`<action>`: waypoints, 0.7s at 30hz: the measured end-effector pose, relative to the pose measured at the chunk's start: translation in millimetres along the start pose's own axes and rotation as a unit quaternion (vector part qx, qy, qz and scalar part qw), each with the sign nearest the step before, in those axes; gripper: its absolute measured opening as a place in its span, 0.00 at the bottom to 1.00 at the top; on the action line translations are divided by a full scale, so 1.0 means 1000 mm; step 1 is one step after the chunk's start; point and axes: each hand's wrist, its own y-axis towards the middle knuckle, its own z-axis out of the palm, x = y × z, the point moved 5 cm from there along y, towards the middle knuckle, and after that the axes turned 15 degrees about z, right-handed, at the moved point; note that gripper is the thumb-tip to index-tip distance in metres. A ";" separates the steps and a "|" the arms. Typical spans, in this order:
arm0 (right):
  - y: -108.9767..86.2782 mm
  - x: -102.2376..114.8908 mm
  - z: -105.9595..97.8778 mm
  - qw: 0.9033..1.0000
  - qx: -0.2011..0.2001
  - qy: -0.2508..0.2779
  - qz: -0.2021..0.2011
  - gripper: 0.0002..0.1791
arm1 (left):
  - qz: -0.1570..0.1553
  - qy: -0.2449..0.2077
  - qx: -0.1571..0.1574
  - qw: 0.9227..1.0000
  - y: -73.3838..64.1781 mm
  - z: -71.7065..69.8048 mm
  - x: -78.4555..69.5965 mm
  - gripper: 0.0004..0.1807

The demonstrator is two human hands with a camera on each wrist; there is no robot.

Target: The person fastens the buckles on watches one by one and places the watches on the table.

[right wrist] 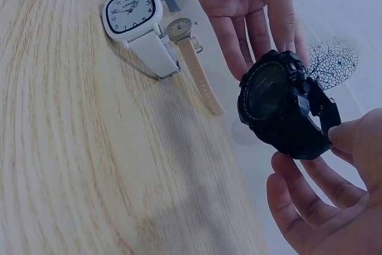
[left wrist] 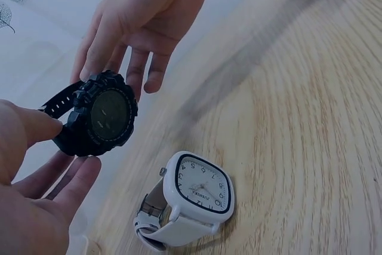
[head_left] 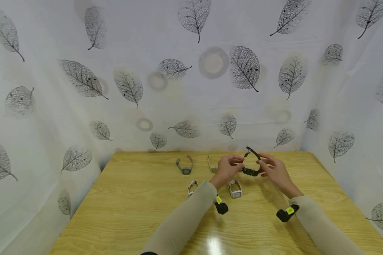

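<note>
Above the table, both hands hold a black wristwatch with a chunky round case, its strap ends rising in an open loop. My left hand pinches it at the left side, thumb against the strap by the case in the left wrist view. On the other side, my right hand grips the strap between thumb and fingers. The dark dial faces the left wrist camera. Nearest below the hands, a white square-faced watch lies with its strap buckled in a loop.
A grey watch and a slim beige-strapped watch lie farther back on the wooden table. Another white watch is partly hidden behind the left forearm. A leaf-patterned white curtain surrounds the table's back and sides.
</note>
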 end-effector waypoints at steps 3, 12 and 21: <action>0.000 -0.001 0.000 1.000 0.000 0.010 0.004 0.26 | 0.001 0.000 0.005 1.000 -0.001 0.000 0.000 0.09; -0.003 -0.001 0.002 1.000 -0.003 0.023 -0.001 0.26 | 0.001 0.004 0.015 1.000 -0.004 -0.003 0.000 0.05; -0.008 0.004 0.005 0.999 0.005 0.049 -0.007 0.26 | 0.007 -0.025 0.010 1.000 -0.003 -0.004 -0.001 0.04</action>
